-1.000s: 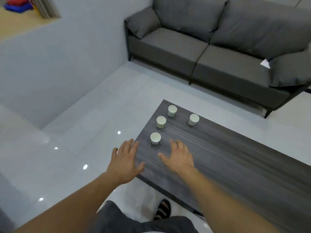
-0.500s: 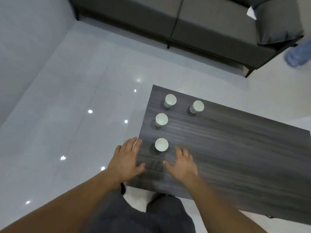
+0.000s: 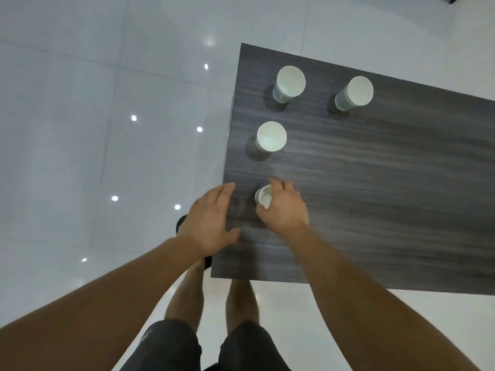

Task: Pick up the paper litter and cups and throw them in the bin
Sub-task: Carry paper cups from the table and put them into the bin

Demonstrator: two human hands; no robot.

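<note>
Several white paper cups stand on the left end of a dark wood-grain table [image 3: 375, 188]. My right hand [image 3: 284, 207] grips the nearest cup [image 3: 263, 197], fingers and thumb curled round its rim, hiding most of it. A second cup [image 3: 271, 137] stands just beyond it. Two more cups stand at the far edge, one on the left [image 3: 289, 83] and one on the right [image 3: 357, 92]. My left hand [image 3: 210, 219] hovers over the table's left edge beside the gripped cup, fingers straight, holding nothing. No bin or paper litter is in view.
Glossy white floor tiles [image 3: 93, 129] with light reflections lie to the left of and beyond the table. My legs and feet [image 3: 214, 290] stand at the table's near left corner.
The view has tilted down and moved closer; the sofa is out of view. My right hand went forward and closed round the nearest cup. My left hand stays open beside it.
</note>
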